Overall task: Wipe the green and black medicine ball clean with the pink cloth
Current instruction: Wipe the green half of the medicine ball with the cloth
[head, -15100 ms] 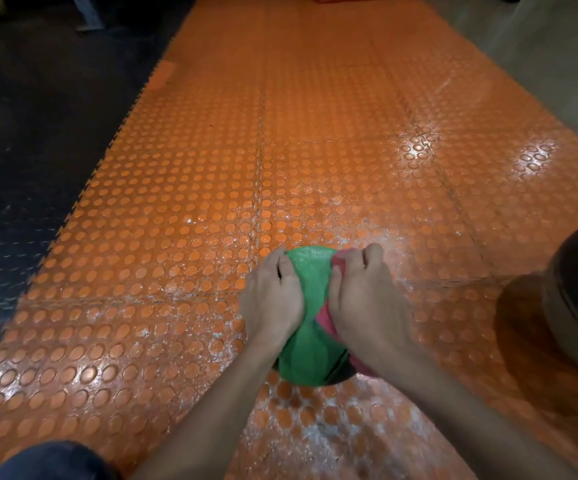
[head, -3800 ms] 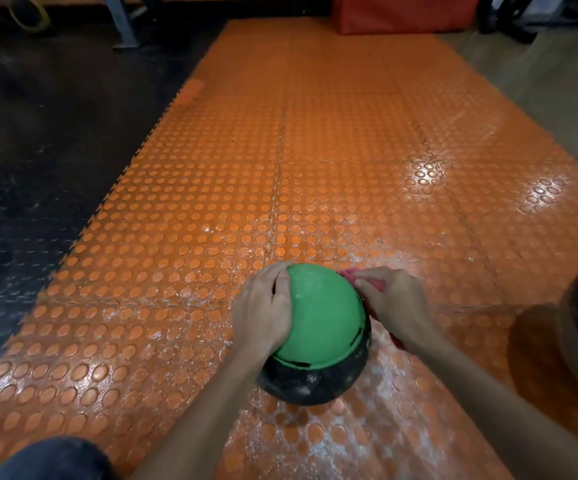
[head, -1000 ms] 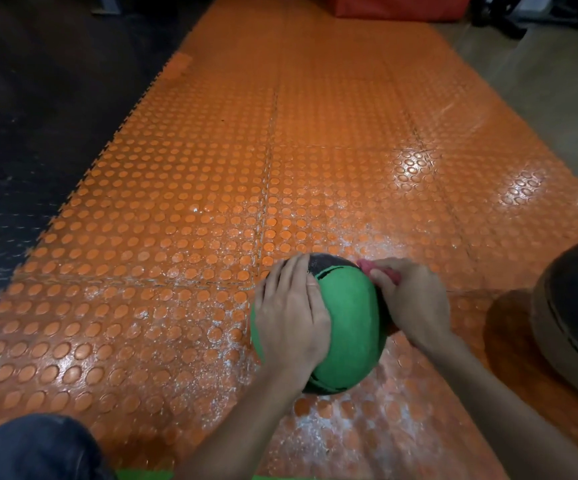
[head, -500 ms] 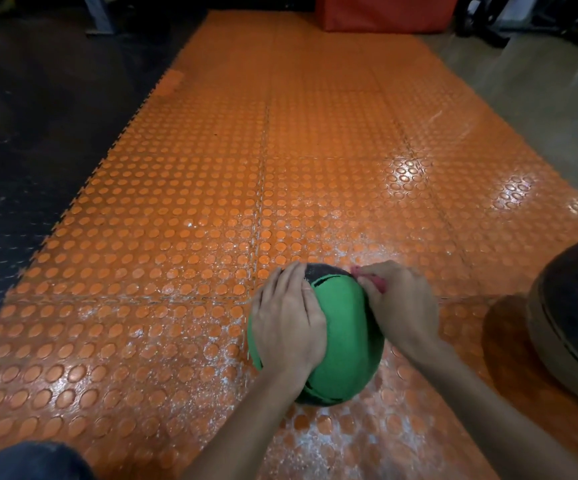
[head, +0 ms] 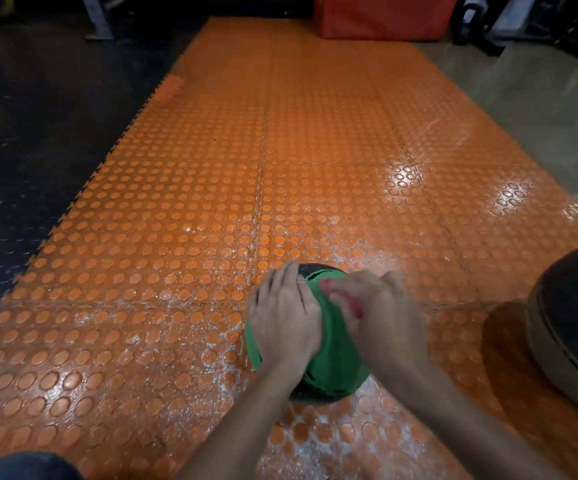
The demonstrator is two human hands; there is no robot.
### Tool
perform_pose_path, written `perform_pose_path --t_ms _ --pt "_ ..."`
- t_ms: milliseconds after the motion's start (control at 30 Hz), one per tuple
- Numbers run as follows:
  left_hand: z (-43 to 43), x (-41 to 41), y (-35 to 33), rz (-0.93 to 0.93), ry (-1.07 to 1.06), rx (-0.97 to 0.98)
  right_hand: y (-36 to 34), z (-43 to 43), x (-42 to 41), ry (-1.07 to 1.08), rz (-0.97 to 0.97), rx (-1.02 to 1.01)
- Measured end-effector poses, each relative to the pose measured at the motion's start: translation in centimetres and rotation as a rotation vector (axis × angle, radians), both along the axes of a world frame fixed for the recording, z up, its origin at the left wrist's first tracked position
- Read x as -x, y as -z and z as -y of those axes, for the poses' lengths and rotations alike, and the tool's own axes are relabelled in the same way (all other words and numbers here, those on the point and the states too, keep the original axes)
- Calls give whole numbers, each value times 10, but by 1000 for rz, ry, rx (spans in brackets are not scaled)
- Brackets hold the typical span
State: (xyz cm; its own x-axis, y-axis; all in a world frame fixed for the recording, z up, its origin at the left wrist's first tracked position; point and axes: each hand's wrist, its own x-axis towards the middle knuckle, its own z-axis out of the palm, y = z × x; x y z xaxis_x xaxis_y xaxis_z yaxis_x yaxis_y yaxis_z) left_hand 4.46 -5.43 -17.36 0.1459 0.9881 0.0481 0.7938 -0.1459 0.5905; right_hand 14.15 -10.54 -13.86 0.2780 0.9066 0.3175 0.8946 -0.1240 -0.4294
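Note:
The green and black medicine ball (head: 334,362) sits on the orange studded floor mat (head: 211,209) just in front of me. My left hand (head: 285,323) lies flat on the ball's left side with its fingers straight, steadying it. My right hand (head: 381,317) is on top of the ball's right side and grips the pink cloth (head: 349,303), pressing it onto the green panel. Only a small bunched part of the cloth shows under the fingers. The right hand is blurred.
A large dark ball with a tan band (head: 571,327) rests at the right edge. White dust speckles the mat around the ball. A black floor (head: 38,116) borders the mat on the left, and a red padded block (head: 384,15) stands at the far end.
My right hand with the cloth has slid left and toward me over the ball's top, closer to my left hand. The left hand and ball have stayed put.

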Motion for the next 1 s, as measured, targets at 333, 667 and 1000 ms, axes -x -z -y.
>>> perform_pose_path --t_ms 333,667,1000 --pt "-2 8 -3 27 -4 43 18 -5 -32 181 -403 133" --pt "-10 25 -5 129 -13 119 4 3 -18 -67 -73 -53" --pt "-15 41 -2 286 -222 191 4 -27 -6 15 -309 180"
